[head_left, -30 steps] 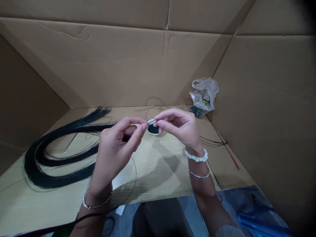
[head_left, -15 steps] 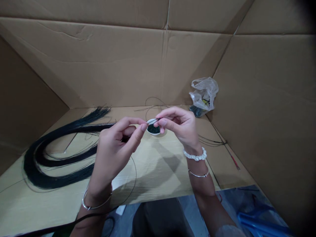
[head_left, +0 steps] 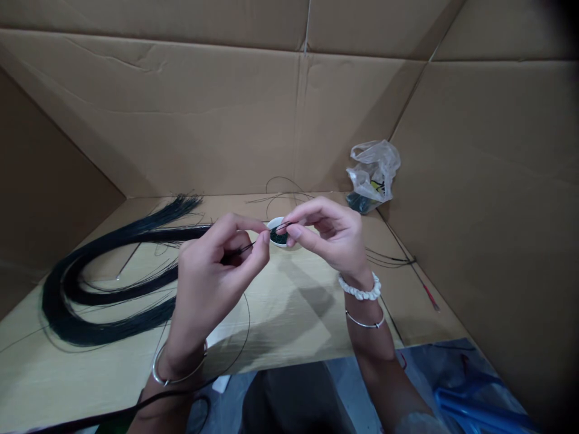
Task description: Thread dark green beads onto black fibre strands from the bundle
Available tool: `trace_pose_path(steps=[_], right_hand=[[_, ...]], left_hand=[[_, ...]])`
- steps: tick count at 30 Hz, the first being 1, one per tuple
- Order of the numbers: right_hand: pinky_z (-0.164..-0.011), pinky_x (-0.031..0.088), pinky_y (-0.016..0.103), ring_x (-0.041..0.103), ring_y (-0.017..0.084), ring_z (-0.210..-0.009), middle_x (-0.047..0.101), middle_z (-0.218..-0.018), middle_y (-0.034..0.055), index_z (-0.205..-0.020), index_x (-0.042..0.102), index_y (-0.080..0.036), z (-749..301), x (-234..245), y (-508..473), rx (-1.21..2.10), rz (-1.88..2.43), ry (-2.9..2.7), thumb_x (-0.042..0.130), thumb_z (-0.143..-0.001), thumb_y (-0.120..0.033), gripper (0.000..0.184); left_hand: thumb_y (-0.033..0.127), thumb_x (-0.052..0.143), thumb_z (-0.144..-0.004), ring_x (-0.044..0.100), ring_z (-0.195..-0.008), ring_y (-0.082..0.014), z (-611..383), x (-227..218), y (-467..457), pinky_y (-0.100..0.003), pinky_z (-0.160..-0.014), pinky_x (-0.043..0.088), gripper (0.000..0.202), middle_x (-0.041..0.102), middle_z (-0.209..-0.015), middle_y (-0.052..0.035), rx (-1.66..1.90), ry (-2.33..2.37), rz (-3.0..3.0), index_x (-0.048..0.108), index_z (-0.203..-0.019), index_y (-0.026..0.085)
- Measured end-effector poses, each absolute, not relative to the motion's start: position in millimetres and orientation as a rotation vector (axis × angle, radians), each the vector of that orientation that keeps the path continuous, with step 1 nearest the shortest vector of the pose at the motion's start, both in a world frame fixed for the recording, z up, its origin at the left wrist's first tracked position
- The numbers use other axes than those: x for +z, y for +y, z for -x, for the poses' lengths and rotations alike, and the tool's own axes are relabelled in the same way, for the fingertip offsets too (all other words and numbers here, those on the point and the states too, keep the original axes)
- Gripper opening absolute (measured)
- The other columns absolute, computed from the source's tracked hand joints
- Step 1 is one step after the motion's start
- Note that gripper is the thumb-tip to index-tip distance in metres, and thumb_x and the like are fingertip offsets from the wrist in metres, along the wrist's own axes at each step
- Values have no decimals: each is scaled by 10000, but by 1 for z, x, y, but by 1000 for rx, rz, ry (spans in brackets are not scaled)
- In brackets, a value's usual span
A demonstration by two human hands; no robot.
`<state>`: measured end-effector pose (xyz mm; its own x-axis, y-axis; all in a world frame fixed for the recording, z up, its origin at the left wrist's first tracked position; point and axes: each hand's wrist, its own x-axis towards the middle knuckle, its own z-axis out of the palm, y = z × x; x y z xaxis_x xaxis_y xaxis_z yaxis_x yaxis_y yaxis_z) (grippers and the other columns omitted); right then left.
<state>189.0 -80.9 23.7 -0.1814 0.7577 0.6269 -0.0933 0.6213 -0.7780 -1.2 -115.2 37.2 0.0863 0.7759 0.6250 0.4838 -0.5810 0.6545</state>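
My left hand (head_left: pixel 217 265) pinches a thin dark strand (head_left: pixel 274 228) between thumb and forefinger. Part of the strand also shows behind that thumb, inside the palm. The other end is pinched by my right hand (head_left: pixel 328 235), thumb against fingertips. Between the two hands the strand runs almost level, a short stretch long. Just behind the fingertips stands a small white bowl (head_left: pixel 277 220) holding tiny dark green bits (head_left: pixel 278 236), too small to make out singly; my right fingers hide part of it.
A thick curved bundle of dark strands (head_left: pixel 58 295) lies on the table (head_left: pixel 280 325) at left. A clear plastic bag (head_left: pixel 374 166) sits in the back right corner. Looped dark strands with a red tip (head_left: pixel 432 298) lie at right. Cardboard walls (head_left: pixel 203 126) surround the table.
My left thumb has moved up against the forefinger, and more of the strand shows inside that palm. My right hand has shifted slightly right. The bowl stays in place.
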Motion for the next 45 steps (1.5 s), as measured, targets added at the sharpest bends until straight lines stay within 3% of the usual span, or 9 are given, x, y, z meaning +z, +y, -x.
trace_pose_path(steps=[9, 16, 22, 31, 45], right_hand=[[-654, 613, 229, 724, 94, -645, 781, -859, -6, -956, 710, -210, -191, 24, -76, 923, 459, -1512, 755, -879, -263, 103], [-630, 605, 232, 696, 84, -579, 791, -830, 4, -950, 730, -193, -190, 22, -65, 1123, 369, -1407, 743, -896, -299, 120], [-536, 569, 204, 695, 91, -555, 798, -828, 25, -964, 753, -175, -178, 12, -60, 1428, 305, -1416, 788, -857, -264, 144], [-402, 422, 135, 552, 20, -396, 779, -722, -4, -892, 749, -165, -174, 14, -60, 1692, 284, -1309, 837, -803, -292, 179], [-403, 287, 159, 391, -4, -391, 691, -642, -41, -827, 684, -158, -155, 10, -60, 1828, 305, -1111, 887, -725, -422, 349]], left_hand=[[278, 719, -905, 476, -511, -84, 1, 35, -112, -219, -475, 344, 70, 544, -571, 49, 1567, 1252, -2046, 703, -889, 211], [343, 704, -938, 369, -439, -61, -2, 30, -103, -200, -424, 299, 138, 474, -511, 70, 1705, 1171, -1827, 719, -958, 207], [296, 747, -913, 475, -450, -58, -3, 27, -98, -200, -453, 377, 111, 636, -584, 57, 1741, 1050, -2004, 743, -997, 222], [226, 769, -895, 601, -514, -84, 12, 31, -94, -242, -475, 399, 173, 731, -692, 55, 1655, 967, -2418, 765, -1044, 315], [193, 787, -864, 607, -511, -76, 7, 21, -82, -216, -481, 416, 126, 718, -639, 48, 1775, 911, -2217, 780, -979, 243]])
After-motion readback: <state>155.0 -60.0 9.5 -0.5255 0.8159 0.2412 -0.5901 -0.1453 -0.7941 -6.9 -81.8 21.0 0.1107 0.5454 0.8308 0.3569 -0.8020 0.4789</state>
